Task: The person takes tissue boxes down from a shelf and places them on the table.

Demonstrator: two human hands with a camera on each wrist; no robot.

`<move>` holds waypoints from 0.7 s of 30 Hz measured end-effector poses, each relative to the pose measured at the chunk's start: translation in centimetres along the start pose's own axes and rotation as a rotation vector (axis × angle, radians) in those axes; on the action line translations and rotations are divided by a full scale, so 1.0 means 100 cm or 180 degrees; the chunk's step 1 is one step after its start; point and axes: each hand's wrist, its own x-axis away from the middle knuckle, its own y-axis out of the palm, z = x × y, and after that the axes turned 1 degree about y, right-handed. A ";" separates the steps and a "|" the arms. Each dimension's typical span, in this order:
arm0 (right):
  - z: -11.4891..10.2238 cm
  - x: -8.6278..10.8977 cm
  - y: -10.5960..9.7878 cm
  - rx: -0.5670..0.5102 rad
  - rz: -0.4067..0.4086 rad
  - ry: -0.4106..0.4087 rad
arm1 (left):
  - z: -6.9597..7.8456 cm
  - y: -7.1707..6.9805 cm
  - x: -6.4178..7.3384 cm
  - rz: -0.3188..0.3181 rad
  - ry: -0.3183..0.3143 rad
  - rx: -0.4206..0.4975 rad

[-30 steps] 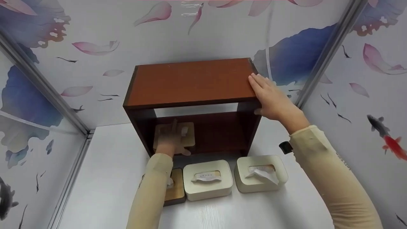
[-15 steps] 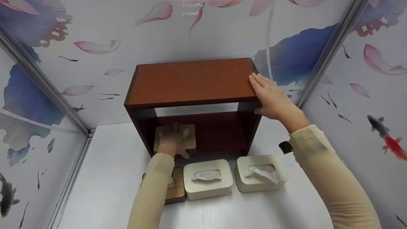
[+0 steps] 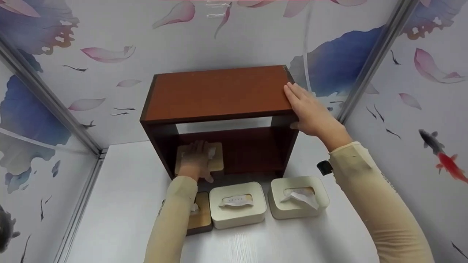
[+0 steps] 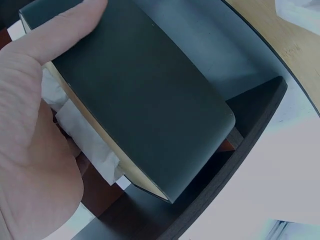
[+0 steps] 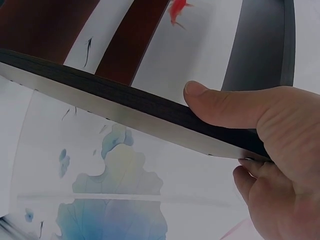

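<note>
A brown open-fronted wooden shelf (image 3: 219, 93) stands on the white table. Inside it, at the left, sits a tissue box (image 3: 218, 162) with a light wood top and dark sides. My left hand (image 3: 195, 160) holds this box, the fingers across its top. In the left wrist view the thumb lies on the dark side of the tissue box (image 4: 145, 105), next to white tissue showing at its top; the fingertips are hidden. My right hand (image 3: 310, 111) grips the shelf's upper right corner. The right wrist view shows the thumb and fingers on opposite sides of the dark-edged panel (image 5: 125, 100).
Before the shelf stand a wood-topped tissue box (image 3: 204, 215), partly behind the left sleeve, and two cream tissue boxes (image 3: 237, 216) with tissue sticking out. Patterned wall panels (image 3: 237, 44) enclose the back and sides. The white table (image 3: 128, 204) extends left of the shelf.
My left hand has come slightly nearer over the box in the shelf, and the box has shifted a little toward me. The right hand stays on the shelf corner.
</note>
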 end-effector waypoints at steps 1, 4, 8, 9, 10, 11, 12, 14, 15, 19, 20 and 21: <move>0.000 0.000 0.000 -0.0004 0.0002 -0.0006 | 0.000 0.001 0.000 0.0015 -0.0003 0.0000; 0.001 0.000 0.001 -0.0021 -0.0004 -0.0002 | -0.001 0.002 0.000 0.0067 0.0007 -0.0020; 0.001 0.000 0.001 -0.0039 -0.0019 0.0048 | -0.001 0.003 -0.001 0.0073 0.0054 -0.0031; 0.001 0.001 0.000 -0.0042 -0.0023 0.0056 | -0.001 0.004 -0.002 0.0071 0.0079 -0.0042; 0.001 0.001 0.001 -0.0046 -0.0026 0.0057 | -0.002 0.004 -0.002 0.0063 0.0094 -0.0053; 0.001 0.001 0.001 -0.0052 -0.0030 0.0059 | -0.002 0.005 -0.002 0.0058 0.0110 -0.0079; 0.001 0.001 0.001 -0.0053 -0.0031 0.0056 | -0.002 0.005 -0.001 0.0068 0.0148 -0.0113; 0.001 0.002 0.001 -0.0058 -0.0023 0.0051 | -0.002 0.006 -0.001 0.0075 0.0217 -0.0172; 0.001 0.001 0.001 -0.0059 -0.0016 0.0053 | -0.002 0.006 -0.001 0.0094 0.0252 -0.0207; 0.000 0.001 0.000 -0.0068 0.0000 0.0047 | -0.002 0.008 0.000 0.0126 0.0339 -0.0365; 0.000 0.000 0.000 -0.0073 -0.0009 0.0045 | -0.002 0.009 0.001 0.0127 0.0343 -0.0395; 0.000 0.000 0.001 -0.0078 -0.0018 0.0040 | -0.003 0.010 0.002 0.0121 0.0340 -0.0413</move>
